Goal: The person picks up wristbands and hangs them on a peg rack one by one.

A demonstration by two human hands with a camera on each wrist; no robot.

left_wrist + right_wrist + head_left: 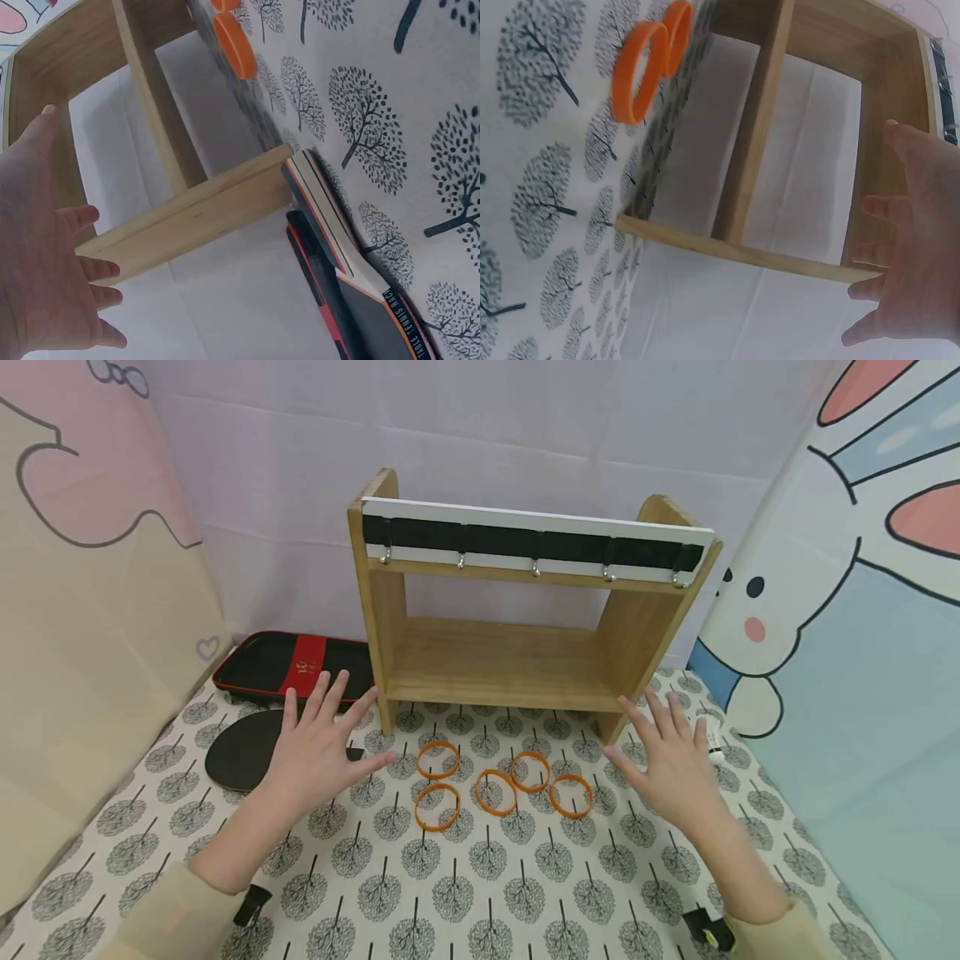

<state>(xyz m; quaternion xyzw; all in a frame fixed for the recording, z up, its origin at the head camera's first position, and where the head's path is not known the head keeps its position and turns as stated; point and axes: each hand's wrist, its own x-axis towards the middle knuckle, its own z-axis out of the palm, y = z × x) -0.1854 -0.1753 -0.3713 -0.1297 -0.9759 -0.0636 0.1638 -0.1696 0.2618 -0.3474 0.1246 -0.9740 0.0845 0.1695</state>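
My left hand [318, 752] is held in the air with fingers spread, left of a wooden rack [498, 681], over the edge of a black table tennis racket [238, 752]. On the other side my right hand [675, 764] also hovers with spread fingers, near the rack's right leg. Neither hand holds anything. Several orange rings [572, 814] lie on the tree-print cloth between the hands, in front of the rack. Along the rack's top front runs a white board [540, 518] with a black strip and several small metal hooks [536, 568].
A black tray [255, 656] with a red band lies at the back left, behind the racket. A white shuttlecock [715, 743] lies beyond the right hand. Printed curtains [90, 635] stand around the cloth-covered table [487, 893] on the left, back and right.
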